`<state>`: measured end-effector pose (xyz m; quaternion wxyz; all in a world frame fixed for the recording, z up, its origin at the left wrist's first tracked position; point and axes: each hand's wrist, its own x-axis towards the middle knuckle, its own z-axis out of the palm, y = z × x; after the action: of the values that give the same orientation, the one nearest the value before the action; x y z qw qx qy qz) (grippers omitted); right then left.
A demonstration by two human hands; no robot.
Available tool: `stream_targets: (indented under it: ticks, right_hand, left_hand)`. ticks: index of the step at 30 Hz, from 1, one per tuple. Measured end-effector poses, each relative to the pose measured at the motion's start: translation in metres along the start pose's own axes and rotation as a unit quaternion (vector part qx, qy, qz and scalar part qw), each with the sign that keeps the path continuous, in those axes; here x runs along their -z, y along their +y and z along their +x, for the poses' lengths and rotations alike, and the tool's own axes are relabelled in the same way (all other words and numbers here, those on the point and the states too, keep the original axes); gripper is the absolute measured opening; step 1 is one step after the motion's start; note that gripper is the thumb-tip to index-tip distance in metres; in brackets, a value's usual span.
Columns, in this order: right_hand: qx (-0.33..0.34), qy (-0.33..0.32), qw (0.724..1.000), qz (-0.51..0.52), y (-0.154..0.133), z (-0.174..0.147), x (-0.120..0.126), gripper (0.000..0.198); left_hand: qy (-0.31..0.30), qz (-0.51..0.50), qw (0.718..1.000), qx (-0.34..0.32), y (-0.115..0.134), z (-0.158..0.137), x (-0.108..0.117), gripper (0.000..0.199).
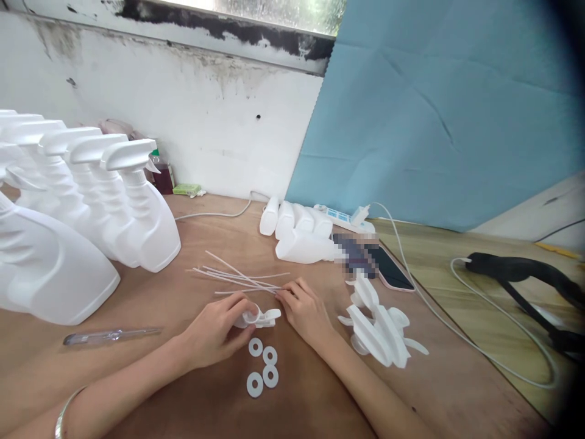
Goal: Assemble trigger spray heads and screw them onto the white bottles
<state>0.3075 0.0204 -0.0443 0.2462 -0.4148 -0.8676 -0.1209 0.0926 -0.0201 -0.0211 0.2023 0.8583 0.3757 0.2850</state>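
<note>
Left hand (218,332) gripping white spray head (269,318), located between both hands over worktop (205,405). Right hand (307,312) fingertips at thin tubes (265,286); can't tell if pinching. Four washers (275,377) nearby.

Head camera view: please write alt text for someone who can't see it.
A person's left hand holds a white plastic part while the right hand touches thin white tubes on a table. Four white rings lie nearby; white spray bottles stand at left.

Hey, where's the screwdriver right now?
In the head view, the screwdriver lies on the table at the left, just below the nearest spray bottle and left of the left hand.
</note>
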Motion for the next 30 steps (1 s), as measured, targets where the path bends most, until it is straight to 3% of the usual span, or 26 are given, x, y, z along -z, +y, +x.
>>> stream_targets:
  ticks: [7,9,11,12,14,16,18,24,30]
  right_hand:
    - [0.021,-0.022,0.997,-0.064,0.001,0.000,0.001,0.033]
    - [-0.029,-0.012,0.999,-0.005,0.000,0.001,0.002,0.025]
    - [-0.121,0.002,0.984,0.128,-0.004,0.003,0.004,0.018]
    - [-0.170,0.007,0.961,0.216,-0.007,0.004,0.005,0.016]
    - [-0.240,0.008,0.886,0.396,-0.016,0.007,0.009,0.011]
    - [-0.267,0.007,0.812,0.519,-0.026,0.011,0.012,0.010]
    - [-0.269,0.015,0.780,0.565,-0.037,0.015,0.015,0.012]
    - [-0.243,0.009,0.795,0.555,-0.054,0.017,0.013,0.015]
    - [-0.210,0.012,0.845,0.492,-0.055,0.013,0.011,0.014]
  left_hand:
    - [0.001,-0.011,1.000,0.002,-0.001,-0.001,0.000,0.014]
    - [-0.005,-0.013,1.000,0.006,-0.002,-0.001,-0.001,0.015]
    - [-0.013,-0.009,1.000,0.012,-0.002,-0.001,-0.001,0.015]
    - [-0.014,-0.007,1.000,0.015,-0.002,-0.001,-0.001,0.016]
    - [-0.015,-0.009,1.000,0.024,-0.002,-0.001,-0.002,0.016]
    - [-0.013,-0.026,0.999,0.038,-0.003,-0.001,-0.002,0.016]
    - [-0.011,-0.046,0.997,0.055,-0.003,-0.002,-0.003,0.016]
    - [-0.004,-0.074,0.995,0.064,-0.006,-0.002,-0.004,0.022]
    - [-0.006,-0.063,0.996,0.063,-0.007,-0.001,-0.004,0.023]
